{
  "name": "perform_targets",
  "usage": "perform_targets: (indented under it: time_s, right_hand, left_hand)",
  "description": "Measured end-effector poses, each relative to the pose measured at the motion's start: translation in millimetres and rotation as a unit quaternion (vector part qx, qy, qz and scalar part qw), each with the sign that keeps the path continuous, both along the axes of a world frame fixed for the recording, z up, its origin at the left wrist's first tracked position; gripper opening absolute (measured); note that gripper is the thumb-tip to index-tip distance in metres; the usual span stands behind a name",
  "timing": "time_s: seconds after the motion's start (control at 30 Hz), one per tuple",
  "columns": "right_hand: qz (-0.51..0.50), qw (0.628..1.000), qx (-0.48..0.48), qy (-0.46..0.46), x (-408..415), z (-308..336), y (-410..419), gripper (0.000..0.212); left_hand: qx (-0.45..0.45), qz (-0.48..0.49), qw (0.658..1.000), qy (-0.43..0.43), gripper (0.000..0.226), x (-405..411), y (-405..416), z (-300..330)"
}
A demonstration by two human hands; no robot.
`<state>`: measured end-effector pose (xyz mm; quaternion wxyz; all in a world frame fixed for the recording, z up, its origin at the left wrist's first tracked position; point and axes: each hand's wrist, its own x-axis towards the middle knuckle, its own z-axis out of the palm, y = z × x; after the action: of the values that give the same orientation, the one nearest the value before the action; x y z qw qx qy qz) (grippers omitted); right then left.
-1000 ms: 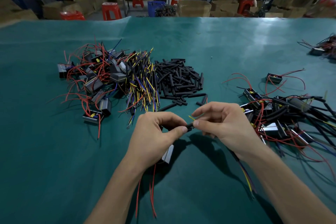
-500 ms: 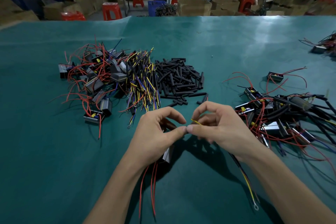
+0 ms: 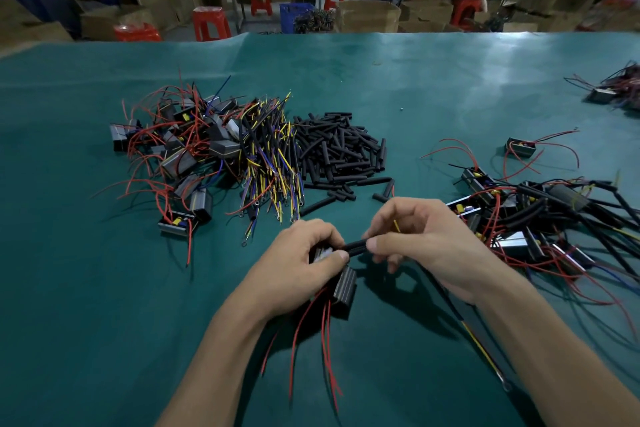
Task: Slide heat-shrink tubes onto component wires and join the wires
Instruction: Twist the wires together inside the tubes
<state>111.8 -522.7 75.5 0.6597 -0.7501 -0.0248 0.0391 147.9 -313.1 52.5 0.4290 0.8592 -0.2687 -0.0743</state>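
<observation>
My left hand (image 3: 301, 263) grips a small black component (image 3: 344, 288) whose red wires (image 3: 311, 340) hang down toward me. A black heat-shrink tube (image 3: 356, 247) spans the gap between both thumbs. My right hand (image 3: 426, 243) pinches the tube's right end and a yellow wire (image 3: 397, 226) that pokes up between its fingers. A yellow and dark lead (image 3: 481, 343) trails from under my right wrist to a ring terminal near the table's front.
A green mat (image 3: 104, 305) covers the table. Left of centre lies a heap of components with red wires (image 3: 180, 156), beside it a bundle of yellow and blue leads (image 3: 270, 163) and a pile of black tubes (image 3: 339, 152). Assembled units (image 3: 540, 218) lie right.
The black tube has come into view between my thumbs and now spans them. The component in my left hand has dropped lower and shows below the palm.
</observation>
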Motion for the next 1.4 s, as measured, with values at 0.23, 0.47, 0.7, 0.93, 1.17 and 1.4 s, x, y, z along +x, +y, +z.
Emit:
perform_targets:
  time_s: [0.23,0.47,0.7,0.93,1.17,1.4]
  right_hand:
    - [0.008,1.0,-0.02,-0.011,0.2,1.2,-3.9,0.012]
    - [-0.005,1.0,-0.019,-0.004,2.3,4.7,-10.3,0.016]
    - [-0.006,1.0,-0.013,-0.008,4.3,4.7,-17.6,0.02]
    - [0.021,1.0,-0.007,-0.005,0.8,6.8,-18.4,0.027]
    - [0.024,0.999,-0.007,-0.024,1.0,5.0,-10.1,0.016]
    - [-0.03,0.999,0.019,-0.008,3.0,6.2,-11.8,0.021]
  left_hand:
    - [0.019,-0.017,1.0,0.01,0.018,-1.2,-1.1,0.0]
    - [0.023,-0.03,0.998,0.043,0.005,-2.8,-2.4,3.1]
    - [-0.003,-0.024,0.999,0.029,0.02,-1.4,-1.3,0.7]
    - [-0.024,-0.028,0.999,0.008,0.022,-0.8,-0.8,1.7]
    - [-0.044,-0.034,0.998,0.017,0.017,0.2,-0.5,-0.3]
    - [-0.054,-0.021,0.998,0.032,0.016,1.8,-1.3,-3.1]
